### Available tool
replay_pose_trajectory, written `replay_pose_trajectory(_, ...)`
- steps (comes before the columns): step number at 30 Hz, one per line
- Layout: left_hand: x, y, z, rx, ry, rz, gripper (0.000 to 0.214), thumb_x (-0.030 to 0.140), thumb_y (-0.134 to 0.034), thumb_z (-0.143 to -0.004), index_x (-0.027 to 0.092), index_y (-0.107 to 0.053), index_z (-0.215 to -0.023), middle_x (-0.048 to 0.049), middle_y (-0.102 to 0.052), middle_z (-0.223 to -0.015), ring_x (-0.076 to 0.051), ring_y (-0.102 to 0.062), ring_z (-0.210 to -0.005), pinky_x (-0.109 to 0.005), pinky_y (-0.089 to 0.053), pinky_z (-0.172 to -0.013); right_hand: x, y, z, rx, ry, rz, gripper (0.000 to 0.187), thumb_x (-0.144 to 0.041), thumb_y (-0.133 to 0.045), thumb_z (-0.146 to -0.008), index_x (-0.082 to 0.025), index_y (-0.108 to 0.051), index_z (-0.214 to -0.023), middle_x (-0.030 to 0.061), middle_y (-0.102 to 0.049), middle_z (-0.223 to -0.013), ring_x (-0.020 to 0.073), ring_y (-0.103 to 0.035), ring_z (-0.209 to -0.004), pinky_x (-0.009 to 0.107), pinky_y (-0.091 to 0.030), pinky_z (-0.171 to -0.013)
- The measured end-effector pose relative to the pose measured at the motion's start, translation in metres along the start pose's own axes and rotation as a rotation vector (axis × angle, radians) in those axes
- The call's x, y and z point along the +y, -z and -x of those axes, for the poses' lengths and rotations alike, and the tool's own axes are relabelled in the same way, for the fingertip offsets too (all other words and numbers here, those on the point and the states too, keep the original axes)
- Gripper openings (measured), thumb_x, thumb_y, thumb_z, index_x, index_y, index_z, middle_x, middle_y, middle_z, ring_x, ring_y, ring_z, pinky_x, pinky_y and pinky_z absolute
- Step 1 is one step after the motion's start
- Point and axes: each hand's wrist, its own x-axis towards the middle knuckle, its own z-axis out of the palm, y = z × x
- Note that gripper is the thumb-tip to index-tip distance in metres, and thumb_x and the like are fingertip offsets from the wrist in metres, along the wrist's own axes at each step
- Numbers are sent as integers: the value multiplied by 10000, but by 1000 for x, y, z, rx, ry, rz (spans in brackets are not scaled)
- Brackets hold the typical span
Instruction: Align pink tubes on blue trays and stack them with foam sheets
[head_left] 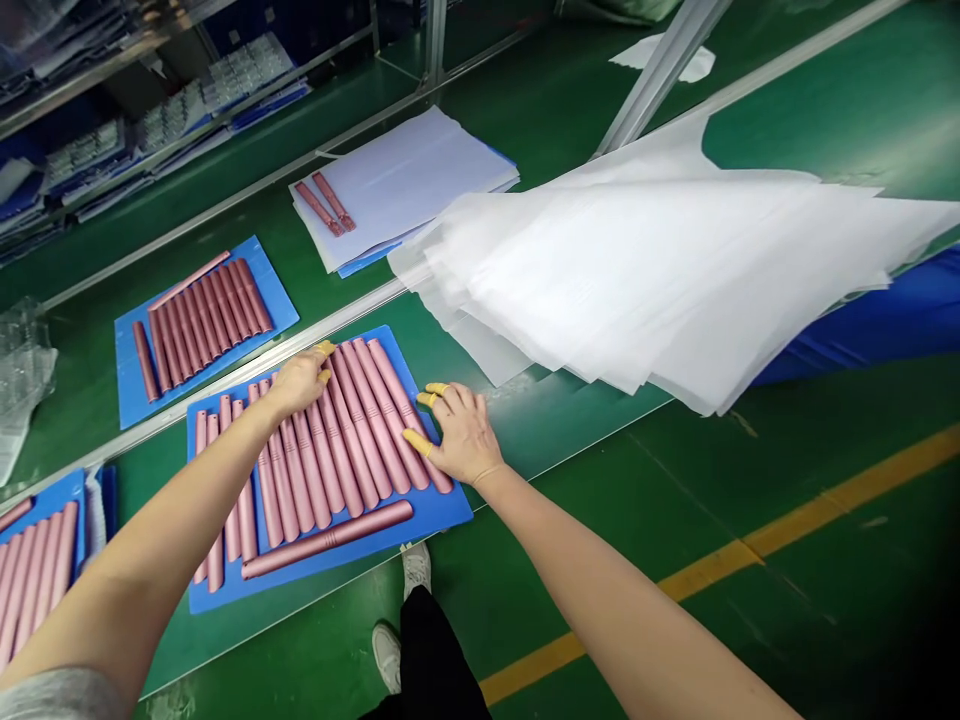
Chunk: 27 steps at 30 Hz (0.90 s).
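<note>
A blue sheet [442, 508] lies on the green belt in front of me with several pink tubes [352, 430] laid side by side and one pink tube [330, 538] crosswise along its near edge. My left hand [300, 380] rests on top of the row near its far end, fingers curled down onto the tubes. My right hand [459, 432] lies flat with fingers spread against the rightmost tube at the sheet's right edge. Both hands wear yellow finger cots.
A stack of white translucent sheets [675, 270] lies to the right over a blue pile. Farther along sit another blue sheet of pink tubes [199, 315], a white paper stack [405, 185] with two tubes, and a third tray [37, 560] at left.
</note>
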Motion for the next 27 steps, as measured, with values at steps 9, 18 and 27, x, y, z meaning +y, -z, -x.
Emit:
replay_pose_trajectory(9,39,-25,-30,-13,-51,40,668,106,-480,-881,154,-635,-1528,-118,-643,-1591,-261,-551,-1541,-480,-408,-1359,-2,6,3,-138,184,16,456,-443,-534,-1100,-220,-724,-1449,157,-645,-1549,374,-496,-1412,552,-431,-1044)
replay_pose_trajectory(18,-76,83,55,10,341,-101,498,284,-640,-848,171,-756,-1319,-161,-761,-1367,-378,-633,-1428,-569,-456,-1290,-1,-5,-4,-44,160,29,414,-388,-537,-1087,-199,-764,-1376,197,-659,-1485,391,-520,-1349,562,-450,-1028)
replay_pose_trajectory(27,-116,68,78,-230,338,0,534,359,-920,-613,210,-793,-1109,-151,-649,-1552,-397,-550,-1514,-494,-455,-1281,5,-7,-12,37,88,-16,421,-449,-587,-1038,-205,-737,-1347,189,-681,-1418,388,-540,-1324,561,-473,-1040)
